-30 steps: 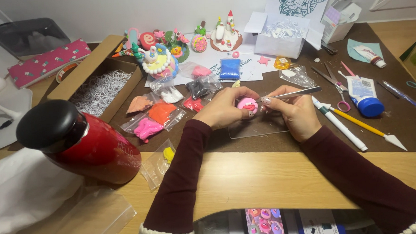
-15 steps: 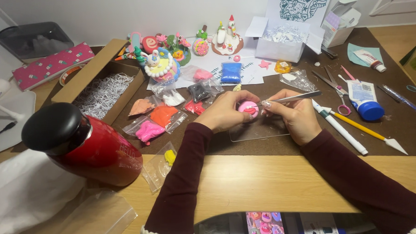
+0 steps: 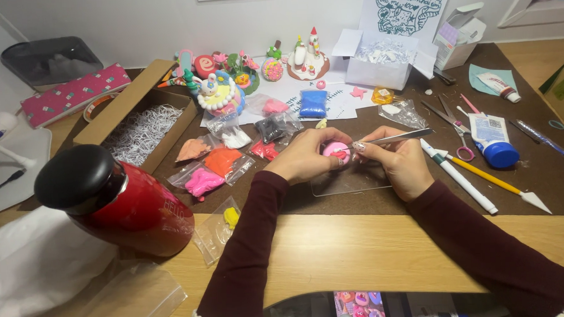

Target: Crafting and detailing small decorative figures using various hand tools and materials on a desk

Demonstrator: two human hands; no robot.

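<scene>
The fingers (image 3: 312,152) of the left hand (image 3: 304,156) are curling tight around a small round pink clay piece (image 3: 335,151), holding it up just above the desk so it is not rolling or getting squashed; the fingers (image 3: 370,150) of the right hand (image 3: 398,164) are pinching shut on a thin silver metal tool (image 3: 394,138), like you hold a pencil, and its tip is touching the top of the pink clay piece; holding it that low near the tip is likely giving a steady, careful poke. Both hands are hovering over a clear flat plastic sheet (image 3: 351,181), which is lying on the dark brown mat (image 3: 358,203) of the wooden desk (image 3: 335,250), probably to keep clay off the mat. Just to the left, small clear bags of coloured clay (image 3: 223,162) are lying in easy reach, orange, pink, black and white; to the right, a long white pen-shaped tool (image 3: 461,178) and a yellow stick with a pointed tip (image 3: 495,183) are waiting side by side, near a white bottle with a blue cap (image 3: 494,142). Farther back, finished little colourful clay figures (image 3: 220,95) are standing well apart from the hands, likely so they are staying safe; a big red bottle with a black lid (image 3: 118,205) is lying tilted at the near left.
</scene>
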